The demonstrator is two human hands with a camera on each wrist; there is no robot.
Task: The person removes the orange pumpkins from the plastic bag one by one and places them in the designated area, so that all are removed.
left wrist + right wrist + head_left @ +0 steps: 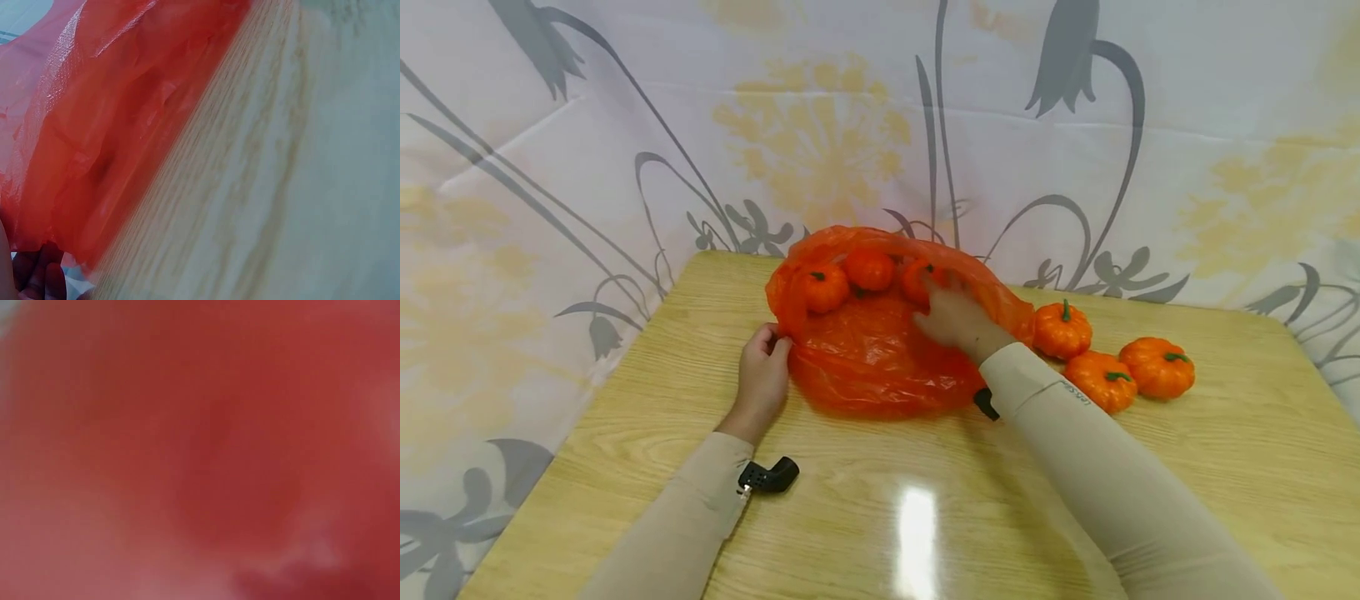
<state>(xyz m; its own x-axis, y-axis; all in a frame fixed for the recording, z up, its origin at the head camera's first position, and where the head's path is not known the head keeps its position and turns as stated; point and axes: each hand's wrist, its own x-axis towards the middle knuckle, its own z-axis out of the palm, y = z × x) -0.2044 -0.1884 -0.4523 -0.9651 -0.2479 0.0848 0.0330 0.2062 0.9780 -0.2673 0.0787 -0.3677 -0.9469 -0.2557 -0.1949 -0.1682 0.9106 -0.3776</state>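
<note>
A thin red plastic bag [880, 367] lies on the table with its mouth spread towards me. My left hand [763, 379] pinches the bag's left edge between thumb and fingers; in the left wrist view, fingers [55, 281] show below the red film [94, 156]. Inside the bag sit small orange pumpkins: one on the left [825, 288], another in the middle [870, 269] and a third on the right [919, 282]. My right hand [958, 318] reaches into the mouth, blurred, its fingers extended beside the right pumpkin. Blurred red fills the right wrist view.
To the right of the bag, three more pumpkins stand close together: one at the back [1063, 330], one in front [1101, 382] and one farthest right [1157, 367]. The wooden table [842, 533] meets a flower-patterned cloth [880, 150] behind.
</note>
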